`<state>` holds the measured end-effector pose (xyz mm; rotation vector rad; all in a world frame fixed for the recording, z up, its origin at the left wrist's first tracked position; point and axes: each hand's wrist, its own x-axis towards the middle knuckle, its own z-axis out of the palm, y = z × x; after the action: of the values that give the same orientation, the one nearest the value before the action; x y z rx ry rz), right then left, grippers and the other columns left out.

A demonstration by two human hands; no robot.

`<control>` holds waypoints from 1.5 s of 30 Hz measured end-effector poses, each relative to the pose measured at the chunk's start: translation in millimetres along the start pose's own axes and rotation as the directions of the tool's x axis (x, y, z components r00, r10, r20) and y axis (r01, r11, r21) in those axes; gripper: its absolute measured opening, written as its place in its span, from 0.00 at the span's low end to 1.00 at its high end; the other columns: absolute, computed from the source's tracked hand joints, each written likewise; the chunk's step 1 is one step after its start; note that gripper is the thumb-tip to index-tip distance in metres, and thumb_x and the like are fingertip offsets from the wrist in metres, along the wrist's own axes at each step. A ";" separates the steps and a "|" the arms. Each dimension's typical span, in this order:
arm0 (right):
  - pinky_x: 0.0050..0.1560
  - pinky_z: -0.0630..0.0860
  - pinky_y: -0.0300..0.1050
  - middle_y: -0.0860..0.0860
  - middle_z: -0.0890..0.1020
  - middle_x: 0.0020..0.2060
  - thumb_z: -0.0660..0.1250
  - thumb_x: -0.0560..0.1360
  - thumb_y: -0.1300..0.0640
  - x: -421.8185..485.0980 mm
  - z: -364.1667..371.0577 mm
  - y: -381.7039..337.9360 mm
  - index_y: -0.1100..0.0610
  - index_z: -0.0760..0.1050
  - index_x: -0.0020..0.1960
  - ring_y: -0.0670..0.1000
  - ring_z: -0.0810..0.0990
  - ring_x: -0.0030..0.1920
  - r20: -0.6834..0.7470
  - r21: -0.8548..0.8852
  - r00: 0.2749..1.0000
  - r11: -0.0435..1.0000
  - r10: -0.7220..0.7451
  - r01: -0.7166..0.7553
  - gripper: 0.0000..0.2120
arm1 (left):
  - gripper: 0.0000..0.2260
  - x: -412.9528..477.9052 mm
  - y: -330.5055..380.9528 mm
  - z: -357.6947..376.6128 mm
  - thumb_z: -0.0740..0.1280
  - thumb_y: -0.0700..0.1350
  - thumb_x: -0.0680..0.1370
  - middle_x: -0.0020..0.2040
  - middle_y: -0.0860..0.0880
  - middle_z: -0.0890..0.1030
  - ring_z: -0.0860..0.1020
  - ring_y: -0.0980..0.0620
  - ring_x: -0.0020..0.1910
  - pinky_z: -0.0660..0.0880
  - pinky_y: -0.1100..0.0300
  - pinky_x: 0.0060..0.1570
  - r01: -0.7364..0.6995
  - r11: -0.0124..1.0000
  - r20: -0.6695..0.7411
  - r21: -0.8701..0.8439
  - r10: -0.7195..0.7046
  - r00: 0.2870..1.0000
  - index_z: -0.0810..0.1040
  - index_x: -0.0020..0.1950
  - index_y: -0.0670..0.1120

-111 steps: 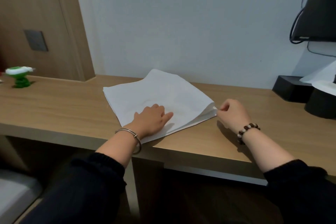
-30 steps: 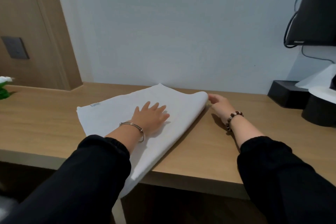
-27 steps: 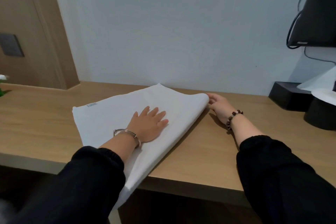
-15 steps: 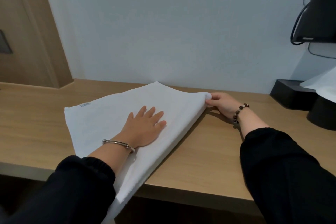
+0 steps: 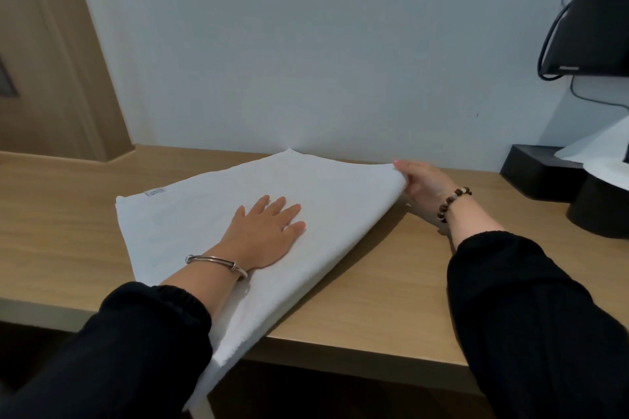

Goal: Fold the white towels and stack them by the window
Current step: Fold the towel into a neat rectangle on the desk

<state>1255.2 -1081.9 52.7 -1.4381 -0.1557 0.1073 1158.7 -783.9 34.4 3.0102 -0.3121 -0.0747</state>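
Observation:
A white towel, folded lengthwise, lies slantwise on the wooden desk. Its near end hangs over the desk's front edge and a small label shows at its left corner. My left hand presses flat on the middle of the towel with fingers spread. At the towel's far right corner, my right hand pinches the folded edge and lifts it slightly off the desk. No window is in view.
A black tissue box and a round black holder with white paper stand at the right. Above them hangs a dark screen with cables. A white wall runs behind the desk; a wooden panel stands at the left.
The towel was a compact folded square; now it lies opened out longer across the desk. Over the last second my right hand took hold of the far right corner and raised it a little.

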 end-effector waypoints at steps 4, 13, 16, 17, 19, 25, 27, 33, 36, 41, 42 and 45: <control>0.55 0.69 0.47 0.52 0.81 0.49 0.73 0.65 0.52 -8.0 -18.0 -2.1 0.59 0.79 0.50 0.52 0.77 0.51 0.213 -0.038 0.974 0.997 0.080 -0.073 0.16 | 0.24 1.1 -1.0 1.0 0.43 0.61 0.81 0.79 0.55 0.47 0.43 0.52 0.77 0.44 0.44 0.74 0.003 1.000 -0.008 -0.003 -0.003 1.000 0.49 0.77 0.59; 0.38 0.77 0.36 0.50 0.83 0.37 0.78 0.62 0.49 -9.4 -8.9 -9.8 0.60 0.74 0.46 0.47 0.80 0.37 0.179 -0.117 0.984 0.993 0.016 0.005 0.21 | 0.24 2.9 -1.9 2.2 0.43 0.61 0.81 0.78 0.56 0.47 0.44 0.51 0.77 0.45 0.44 0.74 0.007 1.000 -0.008 0.001 -0.007 1.000 0.50 0.77 0.59; 0.48 0.77 0.41 0.51 0.84 0.41 0.63 0.79 0.54 -12.9 -12.0 -7.0 0.62 0.76 0.49 0.50 0.81 0.45 0.098 -0.132 0.994 0.990 0.057 -0.044 0.11 | 0.24 2.7 -1.5 2.0 0.44 0.61 0.81 0.78 0.56 0.48 0.44 0.51 0.77 0.45 0.44 0.74 0.010 1.000 -0.011 -0.002 -0.010 1.000 0.50 0.77 0.59; 0.55 0.75 0.47 0.54 0.84 0.45 0.62 0.79 0.51 -15.1 -14.5 -5.2 0.63 0.77 0.51 0.53 0.80 0.49 0.057 -0.153 0.994 0.985 0.090 -0.080 0.14 | 0.24 2.7 -1.3 1.9 0.44 0.60 0.81 0.78 0.56 0.48 0.44 0.51 0.77 0.45 0.44 0.74 0.010 1.000 -0.013 -0.001 -0.010 1.000 0.50 0.77 0.59; 0.64 0.69 0.54 0.59 0.81 0.53 0.64 0.77 0.49 -22.6 -19.7 -5.7 0.66 0.77 0.55 0.57 0.78 0.55 0.058 -0.194 0.992 0.976 0.110 -0.097 0.20 | 0.23 3.0 -1.2 2.2 0.44 0.60 0.82 0.78 0.55 0.48 0.45 0.51 0.77 0.45 0.44 0.74 0.011 1.000 -0.016 0.000 -0.011 1.000 0.50 0.77 0.59; 0.48 0.74 0.47 0.60 0.78 0.44 0.64 0.77 0.59 -29.3 -12.7 -7.2 0.68 0.76 0.50 0.56 0.77 0.45 0.048 -0.242 0.995 0.967 0.089 -0.075 0.10 | 0.23 3.5 -1.3 2.0 0.44 0.60 0.82 0.78 0.56 0.48 0.45 0.51 0.77 0.46 0.45 0.74 0.010 1.000 -0.019 0.008 -0.010 1.000 0.50 0.77 0.59; 0.40 0.74 0.44 0.54 0.78 0.38 0.62 0.79 0.60 -19.2 -7.0 -6.5 0.60 0.76 0.41 0.52 0.76 0.40 -0.081 -0.382 0.996 0.921 0.046 -0.074 0.09 | 0.23 3.5 -0.9 1.8 0.44 0.60 0.82 0.78 0.56 0.48 0.45 0.51 0.77 0.46 0.44 0.74 0.006 1.000 -0.012 0.023 -0.006 1.000 0.49 0.77 0.59; 0.45 0.70 0.44 0.57 0.81 0.49 0.58 0.80 0.58 -12.7 7.9 -7.1 0.60 0.77 0.52 0.55 0.76 0.46 -0.318 -0.923 0.918 0.300 -0.239 -0.241 0.10 | 0.24 3.6 0.9 3.1 0.45 0.61 0.81 0.79 0.55 0.46 0.42 0.51 0.77 0.44 0.41 0.73 0.022 0.999 -0.015 0.037 -0.021 1.000 0.48 0.77 0.60; 0.53 0.73 0.49 0.59 0.78 0.57 0.54 0.80 0.59 -29.1 43.5 -19.6 0.60 0.73 0.60 0.59 0.75 0.57 -0.239 -0.950 0.871 0.291 -0.430 -0.117 0.13 | 0.25 5.6 1.1 3.8 0.44 0.62 0.80 0.78 0.55 0.45 0.40 0.51 0.77 0.42 0.39 0.72 0.045 0.998 -0.015 0.046 -0.044 0.999 0.48 0.77 0.61; 0.67 0.63 0.55 0.55 0.61 0.74 0.50 0.82 0.48 -63.0 102.6 8.2 0.57 0.63 0.71 0.58 0.62 0.72 0.125 -0.992 0.988 0.033 0.096 0.122 0.21 | 0.25 5.3 0.3 4.9 0.45 0.63 0.80 0.79 0.54 0.43 0.39 0.50 0.77 0.43 0.37 0.71 0.077 0.996 -0.052 0.033 -0.075 0.996 0.48 0.77 0.61; 0.70 0.57 0.63 0.50 0.52 0.77 0.47 0.81 0.42 -67.4 102.9 16.8 0.52 0.55 0.76 0.56 0.54 0.75 0.071 -0.997 0.975 -0.027 0.210 0.078 0.26 | 0.26 4.3 -0.2 5.1 0.45 0.63 0.80 0.79 0.53 0.43 0.39 0.49 0.77 0.43 0.37 0.71 0.101 0.995 -0.066 0.018 -0.099 0.993 0.48 0.77 0.61; 0.69 0.47 0.71 0.45 0.42 0.77 0.42 0.78 0.34 -70.7 95.2 27.8 0.41 0.43 0.77 0.53 0.42 0.77 -0.057 -0.998 0.967 -0.048 0.249 -0.047 0.29 | 0.27 0.8 -3.8 4.8 0.45 0.63 0.79 0.79 0.53 0.45 0.42 0.47 0.77 0.43 0.37 0.71 0.227 0.974 -0.087 -0.017 -0.227 0.970 0.47 0.77 0.60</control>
<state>1169.9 -997.0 34.1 -3.0510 -0.2033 0.3377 1159.9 -780.9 29.1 3.0167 0.0423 0.0383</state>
